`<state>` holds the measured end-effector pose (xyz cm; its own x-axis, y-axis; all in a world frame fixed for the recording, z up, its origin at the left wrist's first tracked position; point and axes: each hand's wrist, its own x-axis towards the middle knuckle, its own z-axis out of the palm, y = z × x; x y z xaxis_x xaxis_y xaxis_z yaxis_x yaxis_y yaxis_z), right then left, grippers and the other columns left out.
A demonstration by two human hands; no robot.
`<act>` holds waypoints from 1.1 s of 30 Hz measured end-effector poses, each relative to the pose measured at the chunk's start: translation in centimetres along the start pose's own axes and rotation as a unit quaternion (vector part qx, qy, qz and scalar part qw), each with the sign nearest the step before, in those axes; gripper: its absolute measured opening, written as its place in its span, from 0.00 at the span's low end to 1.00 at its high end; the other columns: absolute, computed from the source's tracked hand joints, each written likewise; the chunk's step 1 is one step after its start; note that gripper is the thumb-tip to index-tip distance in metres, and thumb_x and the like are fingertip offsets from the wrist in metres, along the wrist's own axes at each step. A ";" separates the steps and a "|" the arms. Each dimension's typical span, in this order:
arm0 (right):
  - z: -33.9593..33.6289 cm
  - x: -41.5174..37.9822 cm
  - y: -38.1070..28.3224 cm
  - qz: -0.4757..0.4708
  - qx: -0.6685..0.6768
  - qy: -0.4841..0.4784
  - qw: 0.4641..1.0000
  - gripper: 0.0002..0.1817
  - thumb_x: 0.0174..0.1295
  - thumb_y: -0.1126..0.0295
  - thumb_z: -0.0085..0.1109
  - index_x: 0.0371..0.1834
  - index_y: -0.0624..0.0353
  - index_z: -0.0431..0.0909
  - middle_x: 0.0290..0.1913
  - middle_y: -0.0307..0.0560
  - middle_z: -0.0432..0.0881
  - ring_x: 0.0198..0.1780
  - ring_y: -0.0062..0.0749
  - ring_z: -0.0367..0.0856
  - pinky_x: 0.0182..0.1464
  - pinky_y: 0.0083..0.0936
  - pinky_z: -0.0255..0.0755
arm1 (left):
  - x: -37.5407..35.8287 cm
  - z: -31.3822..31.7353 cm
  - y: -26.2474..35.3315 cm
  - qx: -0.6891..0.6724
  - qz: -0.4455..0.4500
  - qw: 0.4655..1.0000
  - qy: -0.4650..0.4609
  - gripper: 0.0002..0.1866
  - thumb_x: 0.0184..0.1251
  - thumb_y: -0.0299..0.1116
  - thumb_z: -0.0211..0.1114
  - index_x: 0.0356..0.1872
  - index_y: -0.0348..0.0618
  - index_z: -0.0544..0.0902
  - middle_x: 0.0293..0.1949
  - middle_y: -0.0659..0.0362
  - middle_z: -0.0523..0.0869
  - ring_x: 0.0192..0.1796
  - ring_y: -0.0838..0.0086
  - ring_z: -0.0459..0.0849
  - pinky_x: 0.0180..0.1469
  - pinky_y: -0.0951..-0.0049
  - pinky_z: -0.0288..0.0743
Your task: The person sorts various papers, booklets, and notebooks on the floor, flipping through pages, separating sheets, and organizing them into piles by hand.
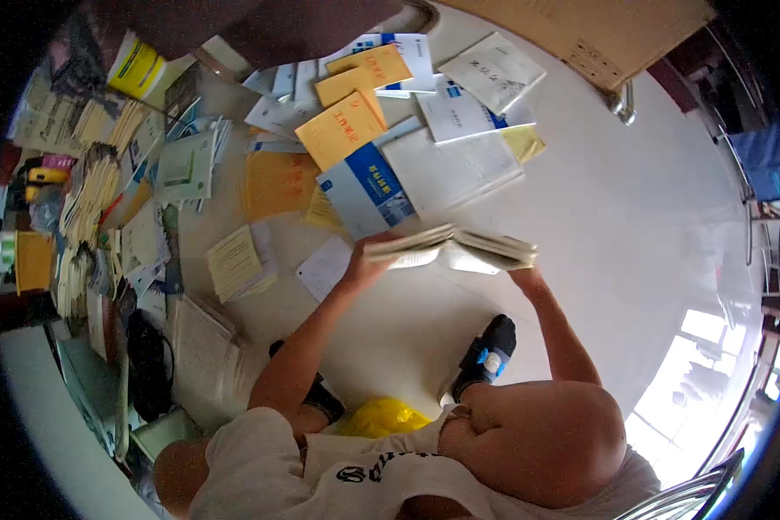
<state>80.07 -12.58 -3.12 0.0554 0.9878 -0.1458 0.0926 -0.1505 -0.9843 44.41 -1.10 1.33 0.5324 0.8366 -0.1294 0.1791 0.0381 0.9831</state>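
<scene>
An open book (pixel 452 243) is held up in front of me, its spine in the middle and its pages spread to both sides. My left hand (pixel 371 262) is closed on the left edge of the book. At the right edge, my right hand (pixel 527 277) grips the other cover, its fingers mostly hidden behind it. Just beyond the book lie a blue-and-white booklet (pixel 368 189) and a large pale book (pixel 450 169). Orange notebooks (pixel 342 130) with red characters lie above these, partly overlapping.
Stacks of papers and books (pixel 91 204) line the left side. A greenish booklet (pixel 186 166) and loose yellowish sheets (pixel 235 264) lie nearer. A yellow plastic bag (pixel 385 418) sits between my feet. A cardboard box (pixel 580 35) stands at the top right.
</scene>
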 end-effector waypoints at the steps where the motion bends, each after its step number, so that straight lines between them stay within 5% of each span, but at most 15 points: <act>1: 0.9 -0.2 -0.4 0.021 0.059 0.066 0.996 0.17 0.66 0.71 0.62 0.57 0.64 0.78 0.52 0.47 0.83 0.52 0.30 0.80 0.57 0.28 0.75 | -0.1 -0.2 -0.2 0.004 -0.050 0.999 0.015 0.13 0.61 0.27 0.70 0.47 0.38 0.85 0.45 0.56 0.89 0.48 0.74 0.85 0.53 0.73 0.79; 3: 0.4 0.3 -4.3 0.077 -0.059 0.014 0.995 0.22 0.59 0.70 0.72 0.54 0.62 0.76 0.50 0.48 0.84 0.49 0.32 0.82 0.53 0.29 0.79 | 0.1 -0.8 -0.6 -0.013 -0.016 0.999 0.025 0.14 0.61 0.28 0.71 0.47 0.37 0.85 0.44 0.55 0.89 0.48 0.73 0.86 0.52 0.71 0.79; 6: 0.4 1.0 -4.1 0.099 -0.006 -0.007 0.995 0.21 0.59 0.69 0.72 0.53 0.62 0.78 0.48 0.45 0.85 0.48 0.31 0.82 0.52 0.29 0.78 | 0.1 -0.8 -0.8 -0.042 -0.103 0.993 -0.039 0.23 0.60 0.35 0.74 0.53 0.36 0.81 0.47 0.52 0.87 0.51 0.65 0.85 0.53 0.59 0.80; 11: 0.6 2.9 1.6 0.224 0.062 -0.018 0.972 0.25 0.60 0.71 0.69 0.60 0.60 0.76 0.48 0.46 0.85 0.47 0.29 0.81 0.51 0.31 0.78 | -1.6 0.7 -6.8 -0.122 -0.247 0.961 -0.014 0.25 0.57 0.34 0.74 0.55 0.36 0.80 0.47 0.54 0.87 0.48 0.68 0.85 0.52 0.65 0.77; 13: 0.9 3.1 2.2 0.211 0.074 0.007 0.975 0.26 0.61 0.71 0.68 0.63 0.61 0.74 0.49 0.47 0.85 0.47 0.28 0.81 0.50 0.30 0.78 | -2.5 2.4 -8.6 -0.111 -0.236 0.958 0.117 0.24 0.57 0.35 0.74 0.53 0.36 0.80 0.45 0.53 0.87 0.46 0.67 0.85 0.51 0.65 0.77; 14: 0.8 3.0 2.3 0.204 0.075 0.002 0.976 0.26 0.62 0.70 0.66 0.64 0.61 0.72 0.49 0.46 0.84 0.47 0.29 0.80 0.51 0.30 0.77 | -2.5 2.5 -9.9 -0.084 -0.274 0.952 0.104 0.22 0.57 0.36 0.75 0.50 0.37 0.81 0.44 0.53 0.87 0.46 0.67 0.85 0.51 0.65 0.77; 18: 0.7 2.2 1.3 0.204 0.093 -0.013 0.975 0.27 0.64 0.73 0.63 0.67 0.61 0.69 0.51 0.46 0.83 0.47 0.29 0.80 0.50 0.30 0.78 | -2.7 3.8 -9.5 -0.103 -0.234 0.959 0.124 0.30 0.55 0.35 0.76 0.58 0.37 0.75 0.47 0.50 0.85 0.49 0.64 0.85 0.54 0.63 0.76; 20: 0.3 1.9 1.0 0.175 0.096 -0.003 0.980 0.27 0.64 0.74 0.62 0.67 0.62 0.69 0.50 0.47 0.83 0.46 0.30 0.80 0.50 0.30 0.78 | -3.4 4.4 -6.1 0.083 -0.042 0.966 0.240 0.39 0.54 0.36 0.76 0.65 0.39 0.67 0.56 0.45 0.80 0.56 0.56 0.82 0.58 0.60 0.75; 21: 0.3 1.7 0.8 0.149 0.100 -0.003 0.984 0.27 0.64 0.75 0.61 0.67 0.62 0.69 0.50 0.48 0.83 0.46 0.30 0.81 0.51 0.30 0.78 | -3.5 4.7 -3.0 0.082 -0.043 0.968 0.233 0.39 0.54 0.36 0.76 0.65 0.39 0.67 0.56 0.45 0.80 0.56 0.56 0.82 0.58 0.60 0.75; 23: 0.0 1.7 -1.9 0.174 0.102 0.006 0.979 0.26 0.64 0.76 0.61 0.67 0.62 0.69 0.51 0.51 0.83 0.47 0.33 0.81 0.52 0.32 0.78 | -3.4 6.2 3.9 0.496 0.150 0.838 0.171 0.43 0.53 0.35 0.75 0.69 0.40 0.62 0.61 0.42 0.75 0.62 0.48 0.76 0.61 0.59 0.73; 24: -0.2 1.8 -3.2 0.191 0.085 0.008 0.978 0.27 0.63 0.76 0.61 0.66 0.63 0.68 0.52 0.52 0.83 0.47 0.34 0.82 0.53 0.33 0.79 | -3.4 7.7 5.3 0.493 0.155 0.839 0.168 0.43 0.53 0.35 0.75 0.69 0.40 0.62 0.61 0.42 0.75 0.62 0.48 0.76 0.61 0.59 0.73; 27: -0.7 1.4 -5.6 0.193 0.123 0.008 0.973 0.27 0.63 0.76 0.61 0.66 0.64 0.68 0.53 0.54 0.82 0.48 0.37 0.82 0.53 0.35 0.80 | -3.8 11.4 7.0 0.348 0.124 0.928 -0.033 0.43 0.52 0.27 0.72 0.71 0.40 0.62 0.66 0.41 0.72 0.65 0.44 0.72 0.67 0.52 0.67; 29: -0.2 0.9 -7.9 0.178 0.181 0.000 0.967 0.27 0.63 0.75 0.61 0.65 0.64 0.67 0.53 0.55 0.81 0.48 0.38 0.83 0.54 0.37 0.80 | -3.0 12.1 6.7 0.432 0.177 0.884 0.010 0.38 0.52 0.30 0.72 0.67 0.42 0.67 0.62 0.46 0.76 0.60 0.47 0.78 0.58 0.57 0.76; 31: 0.5 0.9 -12.4 0.275 0.138 0.011 0.951 0.24 0.68 0.66 0.58 0.63 0.65 0.67 0.53 0.57 0.80 0.46 0.42 0.84 0.52 0.37 0.82 | -1.6 11.2 5.8 0.359 0.142 0.922 0.025 0.34 0.52 0.25 0.69 0.64 0.48 0.72 0.57 0.48 0.81 0.52 0.51 0.83 0.50 0.58 0.80; 33: 0.4 1.0 -16.0 0.237 0.170 -0.011 0.956 0.24 0.70 0.61 0.54 0.63 0.64 0.67 0.53 0.57 0.80 0.45 0.43 0.85 0.51 0.38 0.82 | -1.0 9.7 7.3 0.303 0.170 0.938 0.015 0.31 0.52 0.20 0.66 0.61 0.53 0.76 0.51 0.48 0.85 0.43 0.51 0.86 0.45 0.58 0.82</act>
<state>78.24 -9.21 12.45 -0.0097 0.8127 -0.5827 -0.2659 -0.5638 -0.7819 53.22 -6.99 7.34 0.6214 0.7600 0.1901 0.4456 -0.5425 0.7121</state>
